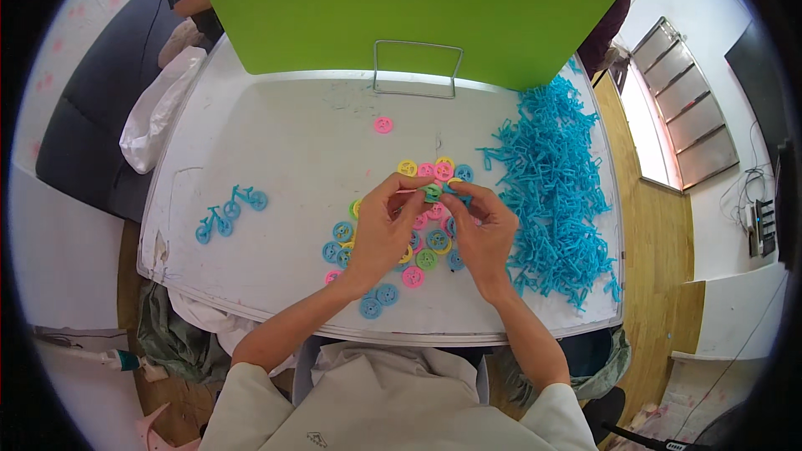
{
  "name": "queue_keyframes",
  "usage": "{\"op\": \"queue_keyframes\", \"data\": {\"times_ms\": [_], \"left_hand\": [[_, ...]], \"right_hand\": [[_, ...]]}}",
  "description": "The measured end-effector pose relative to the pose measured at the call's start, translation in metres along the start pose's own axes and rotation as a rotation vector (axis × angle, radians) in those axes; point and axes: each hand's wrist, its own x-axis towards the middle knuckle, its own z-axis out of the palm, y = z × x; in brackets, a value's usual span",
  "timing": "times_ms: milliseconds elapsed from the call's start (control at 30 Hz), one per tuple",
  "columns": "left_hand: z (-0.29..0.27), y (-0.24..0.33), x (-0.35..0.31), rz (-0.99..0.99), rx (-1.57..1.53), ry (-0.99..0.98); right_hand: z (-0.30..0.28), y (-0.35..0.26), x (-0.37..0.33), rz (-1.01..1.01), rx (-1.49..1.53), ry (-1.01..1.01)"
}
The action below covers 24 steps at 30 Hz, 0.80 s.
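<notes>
Head view: the work's btwn the fingertips, just R of frame centre. Left hand (380,225) has its grip closed on a small green piece (431,193), prob. a wheel; right hand (484,238) pinches what looks like a blue frame part (454,192), mostly hidden by fingers. Whether the two pcs are joined yet, can't tell.

To do it well, I'd say: keep the L grip steady near the wheel's hub, line up the blue part's end w/ it, then push straight w/ the R thumb, no twisting; thin plastic arms could bend or snap. Keep both wrists low so a slipped pc drops on the surface (276,134), not the floor.

Rel. to grip: green pc sits at the L fingertips, blue part at the R ones, pcs touching or nearly so. Wheels, e.g. a pink wheel (413,276), lie under & around the hands, centre of frame. Blue pile (560,192) is R of the right hand, right side of frame. Two wheeled blue pcs (215,222) lie well apart, left of frame.
</notes>
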Motion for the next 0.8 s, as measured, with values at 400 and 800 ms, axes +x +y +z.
{"op": "queue_keyframes", "data": {"times_ms": [400, 800], "left_hand": [[0.001, 0.004, -0.008, 0.134, 0.051, 0.018], [0.001, -0.006, -0.007, 0.376, 0.052, -0.019]], "right_hand": [[-0.017, 0.006, 0.006, 0.101, 0.081, -0.152], [-0.022, 0.015, 0.005, -0.324, -0.078, -0.128]]}}
